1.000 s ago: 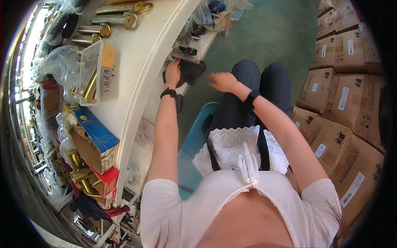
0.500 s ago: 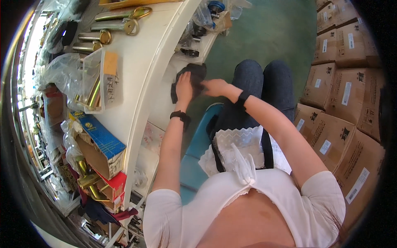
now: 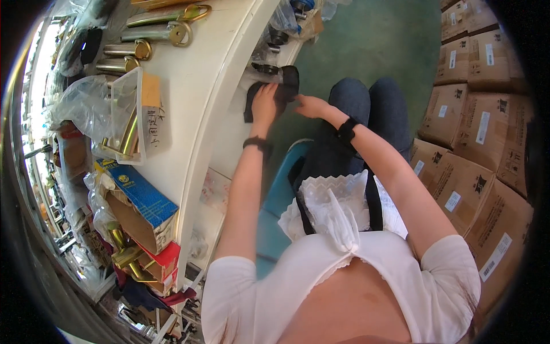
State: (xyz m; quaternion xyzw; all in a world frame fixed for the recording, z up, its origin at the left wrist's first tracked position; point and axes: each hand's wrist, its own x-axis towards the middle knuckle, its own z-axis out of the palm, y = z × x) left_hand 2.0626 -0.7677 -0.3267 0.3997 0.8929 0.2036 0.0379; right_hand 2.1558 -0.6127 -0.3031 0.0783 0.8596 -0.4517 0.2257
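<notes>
Head view: your L hand (image 3: 265,105) is palm-down on the dark, soft-looking piece (image 3: 289,83), fingers laid close together over it & pointing away from you. Grip hidden, so can't say if the fingers hold it or just press. Dark piece sits on the white lower shelf (image 3: 234,119), at its R edge, below the bench (image 3: 183,74), next to a small black part (image 3: 265,68).

Your R hand (image 3: 313,106) is at the piece's R side, fingers bent, narrow, tips pointing L; looks abt touching the edge, but can't say if they pinch it. It's just L of your R-hand-side knee area, close to the jeans (image 3: 349,100).

L forearm runs nearly straight up from the sleeve, black band (image 3: 258,145) at the wrist. R forearm slants up & L, elbow out wide, black wristwatch (image 3: 346,129) on it. Blue seat (image 3: 279,180) is btwn L forearm & your lap; cartons (image 3: 487,123) stacked well off to the R.
</notes>
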